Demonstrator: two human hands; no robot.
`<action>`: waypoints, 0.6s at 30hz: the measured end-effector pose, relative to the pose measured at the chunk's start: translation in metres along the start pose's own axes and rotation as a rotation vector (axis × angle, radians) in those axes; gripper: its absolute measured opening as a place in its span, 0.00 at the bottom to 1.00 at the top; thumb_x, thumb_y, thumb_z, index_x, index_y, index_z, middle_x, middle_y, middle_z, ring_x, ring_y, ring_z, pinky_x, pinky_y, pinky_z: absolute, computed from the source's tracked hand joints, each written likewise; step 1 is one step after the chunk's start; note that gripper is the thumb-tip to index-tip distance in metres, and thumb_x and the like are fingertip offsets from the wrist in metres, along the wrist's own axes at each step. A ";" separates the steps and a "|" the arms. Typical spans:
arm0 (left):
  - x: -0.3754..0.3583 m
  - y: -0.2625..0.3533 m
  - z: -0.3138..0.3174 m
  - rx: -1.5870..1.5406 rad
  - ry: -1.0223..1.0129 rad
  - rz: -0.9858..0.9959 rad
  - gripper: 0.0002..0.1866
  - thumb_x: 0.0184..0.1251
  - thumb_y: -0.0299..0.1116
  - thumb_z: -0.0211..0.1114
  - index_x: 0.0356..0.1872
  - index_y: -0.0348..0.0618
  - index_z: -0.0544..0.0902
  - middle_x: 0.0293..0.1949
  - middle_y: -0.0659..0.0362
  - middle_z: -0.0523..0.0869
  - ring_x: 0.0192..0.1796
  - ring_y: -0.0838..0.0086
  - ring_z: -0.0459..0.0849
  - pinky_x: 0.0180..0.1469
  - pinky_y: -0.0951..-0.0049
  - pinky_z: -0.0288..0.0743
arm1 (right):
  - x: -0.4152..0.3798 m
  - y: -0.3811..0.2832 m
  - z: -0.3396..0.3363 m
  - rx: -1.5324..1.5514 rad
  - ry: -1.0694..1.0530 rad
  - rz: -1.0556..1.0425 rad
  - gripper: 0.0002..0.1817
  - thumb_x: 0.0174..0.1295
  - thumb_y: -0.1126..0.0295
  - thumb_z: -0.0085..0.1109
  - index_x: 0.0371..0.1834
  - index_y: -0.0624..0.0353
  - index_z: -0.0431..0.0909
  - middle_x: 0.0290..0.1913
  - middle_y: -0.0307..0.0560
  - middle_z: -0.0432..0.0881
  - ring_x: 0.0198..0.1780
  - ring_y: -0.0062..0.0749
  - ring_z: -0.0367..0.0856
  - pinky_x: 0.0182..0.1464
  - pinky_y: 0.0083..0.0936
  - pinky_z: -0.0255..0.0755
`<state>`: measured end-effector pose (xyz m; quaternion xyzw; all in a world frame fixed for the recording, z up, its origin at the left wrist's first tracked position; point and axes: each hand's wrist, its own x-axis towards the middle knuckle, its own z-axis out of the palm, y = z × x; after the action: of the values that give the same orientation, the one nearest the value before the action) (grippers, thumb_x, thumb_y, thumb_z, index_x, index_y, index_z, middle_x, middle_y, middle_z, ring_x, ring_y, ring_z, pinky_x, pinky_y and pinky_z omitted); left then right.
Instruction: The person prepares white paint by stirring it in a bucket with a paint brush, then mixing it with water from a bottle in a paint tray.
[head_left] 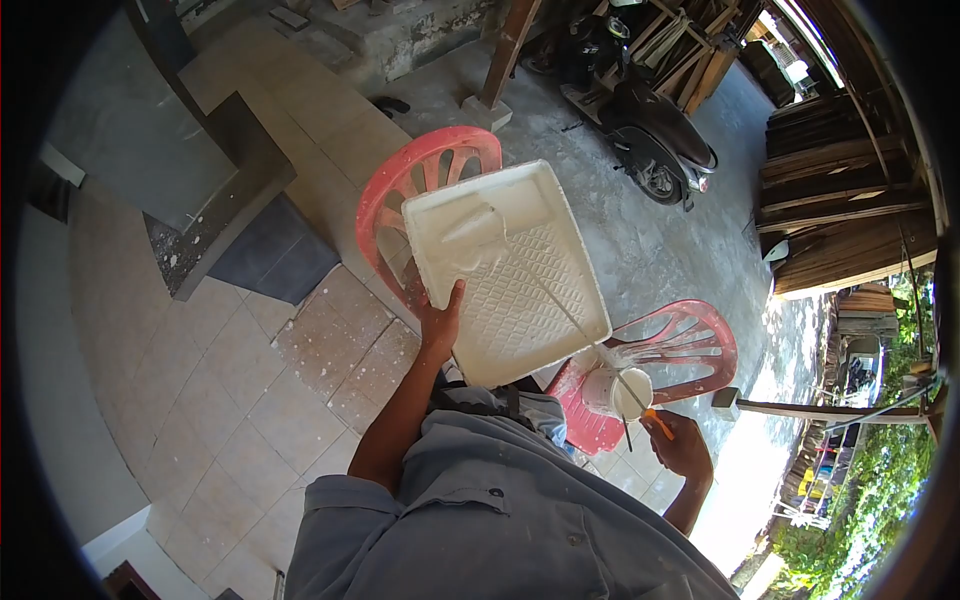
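Note:
My left hand (440, 325) grips the near edge of a white paint tray (510, 270) and holds it tilted in the air. A thin line of white paint runs from the tray's lower corner down to a small white bucket (618, 392). The bucket stands on the seat of a red plastic chair (690, 350). My right hand (682, 445) is beside the bucket, closed around an orange-handled tool (658, 424) whose dark shaft reaches toward the bucket's rim.
A second red plastic chair (425, 180) stands behind the tray. A parked motorbike (650, 130) and stacked wooden frames are at the back. Paint-spotted tiled floor (250, 400) lies to the left, with a concrete step (230, 190) beyond it.

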<state>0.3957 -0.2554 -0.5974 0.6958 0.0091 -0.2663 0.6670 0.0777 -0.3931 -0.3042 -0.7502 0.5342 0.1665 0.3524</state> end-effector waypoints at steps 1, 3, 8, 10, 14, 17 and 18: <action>0.000 0.001 -0.001 0.002 -0.011 -0.011 0.43 0.63 0.58 0.68 0.67 0.30 0.68 0.63 0.47 0.77 0.61 0.61 0.76 0.62 0.65 0.69 | 0.001 -0.001 0.002 0.010 0.010 -0.015 0.16 0.71 0.56 0.57 0.47 0.57 0.84 0.17 0.38 0.76 0.15 0.20 0.71 0.21 0.23 0.65; -0.003 0.005 0.000 -0.024 -0.011 0.029 0.44 0.63 0.58 0.68 0.67 0.29 0.68 0.63 0.47 0.77 0.61 0.60 0.77 0.62 0.65 0.69 | 0.005 -0.002 0.007 0.028 0.030 -0.047 0.16 0.71 0.57 0.57 0.49 0.58 0.84 0.17 0.38 0.76 0.15 0.21 0.71 0.21 0.24 0.65; -0.008 0.015 0.002 -0.042 -0.012 0.016 0.41 0.63 0.55 0.69 0.66 0.31 0.68 0.61 0.48 0.78 0.60 0.60 0.77 0.62 0.65 0.69 | 0.010 0.002 0.018 -0.020 0.001 -0.065 0.17 0.71 0.57 0.58 0.49 0.59 0.84 0.16 0.39 0.76 0.15 0.21 0.71 0.21 0.25 0.65; -0.009 0.022 -0.002 -0.060 -0.081 -0.079 0.39 0.66 0.49 0.68 0.69 0.36 0.63 0.62 0.49 0.76 0.63 0.61 0.75 0.65 0.66 0.66 | 0.009 0.006 0.012 -0.036 -0.013 -0.052 0.17 0.71 0.57 0.57 0.49 0.59 0.83 0.16 0.40 0.76 0.15 0.22 0.71 0.22 0.25 0.66; -0.004 0.008 -0.001 -0.037 -0.049 -0.077 0.41 0.66 0.48 0.69 0.70 0.36 0.60 0.63 0.49 0.75 0.64 0.60 0.73 0.65 0.66 0.65 | 0.005 0.006 0.005 -0.001 0.012 -0.024 0.17 0.71 0.56 0.57 0.47 0.60 0.83 0.16 0.41 0.76 0.15 0.23 0.72 0.23 0.26 0.66; 0.001 -0.005 0.001 -0.029 -0.020 -0.031 0.42 0.66 0.48 0.69 0.71 0.37 0.58 0.64 0.48 0.74 0.64 0.60 0.73 0.66 0.66 0.65 | 0.010 -0.001 0.020 0.013 0.014 -0.053 0.17 0.71 0.56 0.56 0.47 0.60 0.83 0.17 0.42 0.76 0.16 0.23 0.73 0.23 0.27 0.66; 0.002 -0.008 0.002 -0.020 -0.014 -0.023 0.42 0.66 0.49 0.69 0.71 0.37 0.58 0.64 0.48 0.73 0.64 0.60 0.73 0.66 0.66 0.64 | 0.012 -0.002 0.024 0.012 0.013 -0.070 0.17 0.71 0.56 0.56 0.46 0.60 0.83 0.17 0.42 0.76 0.16 0.23 0.73 0.23 0.27 0.67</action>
<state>0.3938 -0.2567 -0.6049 0.6870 0.0151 -0.2787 0.6709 0.0869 -0.3838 -0.3281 -0.7672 0.5109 0.1462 0.3591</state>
